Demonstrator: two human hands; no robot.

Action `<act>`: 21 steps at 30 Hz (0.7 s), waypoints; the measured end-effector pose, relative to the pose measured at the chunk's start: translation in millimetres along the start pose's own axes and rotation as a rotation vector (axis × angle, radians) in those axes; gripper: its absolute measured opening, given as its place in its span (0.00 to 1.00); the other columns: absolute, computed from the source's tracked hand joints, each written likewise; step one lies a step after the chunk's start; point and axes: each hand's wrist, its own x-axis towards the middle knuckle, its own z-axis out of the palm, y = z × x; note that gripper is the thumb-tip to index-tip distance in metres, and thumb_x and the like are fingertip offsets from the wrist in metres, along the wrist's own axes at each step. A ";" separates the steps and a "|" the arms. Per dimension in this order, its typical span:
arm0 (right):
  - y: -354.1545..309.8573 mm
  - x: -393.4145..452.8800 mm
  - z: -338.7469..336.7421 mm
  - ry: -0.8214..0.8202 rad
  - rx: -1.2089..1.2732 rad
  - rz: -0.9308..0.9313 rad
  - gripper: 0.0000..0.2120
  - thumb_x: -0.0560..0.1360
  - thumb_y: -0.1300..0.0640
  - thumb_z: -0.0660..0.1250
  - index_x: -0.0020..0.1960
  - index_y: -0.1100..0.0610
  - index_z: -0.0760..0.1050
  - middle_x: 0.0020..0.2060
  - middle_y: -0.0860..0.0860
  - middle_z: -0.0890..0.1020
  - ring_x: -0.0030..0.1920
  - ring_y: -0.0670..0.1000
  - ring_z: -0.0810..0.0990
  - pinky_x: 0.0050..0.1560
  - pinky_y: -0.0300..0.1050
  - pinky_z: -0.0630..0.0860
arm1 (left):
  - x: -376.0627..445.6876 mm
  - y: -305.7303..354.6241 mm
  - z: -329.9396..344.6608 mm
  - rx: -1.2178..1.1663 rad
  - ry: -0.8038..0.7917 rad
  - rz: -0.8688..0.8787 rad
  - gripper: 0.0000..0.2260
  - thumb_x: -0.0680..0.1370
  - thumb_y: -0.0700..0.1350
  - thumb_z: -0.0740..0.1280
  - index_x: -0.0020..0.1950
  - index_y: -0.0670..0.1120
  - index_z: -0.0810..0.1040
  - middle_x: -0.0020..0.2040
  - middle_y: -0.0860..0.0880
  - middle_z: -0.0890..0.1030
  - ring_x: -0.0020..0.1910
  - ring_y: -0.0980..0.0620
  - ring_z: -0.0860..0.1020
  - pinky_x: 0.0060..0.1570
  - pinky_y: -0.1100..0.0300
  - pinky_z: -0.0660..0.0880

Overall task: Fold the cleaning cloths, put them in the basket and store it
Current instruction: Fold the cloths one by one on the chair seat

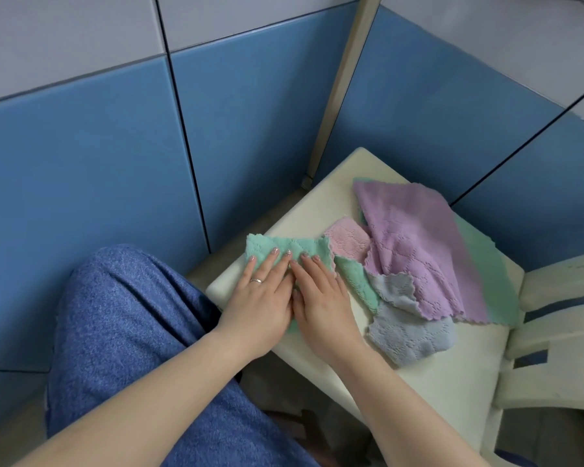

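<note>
A folded mint-green cloth [295, 246] lies at the near left corner of the cream chair seat [429, 375]. My left hand [260, 298] and my right hand [321, 298] press flat on it side by side, fingers straight. To the right lies a loose pile: a purple cloth [415, 244] on top, a pink cloth [348, 241], a grey-blue cloth [408, 335], another mint cloth [356, 281] and a mint one [486, 264] underneath. No basket is in view.
Blue and grey tiled walls [98, 180] meet in a corner behind the chair. The chair's slatted back [560, 348] stands at the right. My knee in blue trousers [125, 315] is at the lower left, close to the seat's edge.
</note>
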 end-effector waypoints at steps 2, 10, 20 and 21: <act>8.7 3.2 7.0 -0.059 -0.047 0.039 0.24 0.81 0.50 0.52 0.76 0.47 0.52 0.77 0.46 0.52 0.76 0.47 0.47 0.75 0.52 0.47 | 1.1 -3.6 2.1 -0.001 -0.044 -0.008 0.24 0.77 0.50 0.52 0.71 0.43 0.69 0.73 0.45 0.66 0.74 0.45 0.61 0.71 0.44 0.56; 23.9 1.0 6.2 -0.097 -0.130 0.153 0.32 0.78 0.38 0.49 0.77 0.49 0.44 0.77 0.48 0.43 0.76 0.50 0.45 0.73 0.47 0.47 | 11.6 -38.2 12.7 -0.115 -0.130 -0.194 0.32 0.78 0.58 0.48 0.77 0.44 0.43 0.78 0.45 0.41 0.77 0.49 0.44 0.73 0.49 0.41; 20.5 -22.3 -15.2 0.027 0.130 0.197 0.23 0.75 0.48 0.66 0.68 0.51 0.68 0.61 0.48 0.75 0.63 0.51 0.70 0.61 0.43 0.65 | -13.5 -69.6 6.4 -0.733 -0.187 -0.524 0.25 0.77 0.63 0.56 0.69 0.50 0.68 0.65 0.51 0.75 0.62 0.49 0.74 0.60 0.52 0.71; 18.7 -21.5 -14.8 0.021 0.180 0.208 0.22 0.74 0.50 0.67 0.67 0.51 0.69 0.56 0.48 0.77 0.59 0.50 0.72 0.58 0.43 0.67 | -11.9 -69.6 5.4 -0.815 -0.173 -0.521 0.20 0.78 0.60 0.58 0.64 0.51 0.72 0.60 0.53 0.78 0.55 0.54 0.76 0.53 0.57 0.74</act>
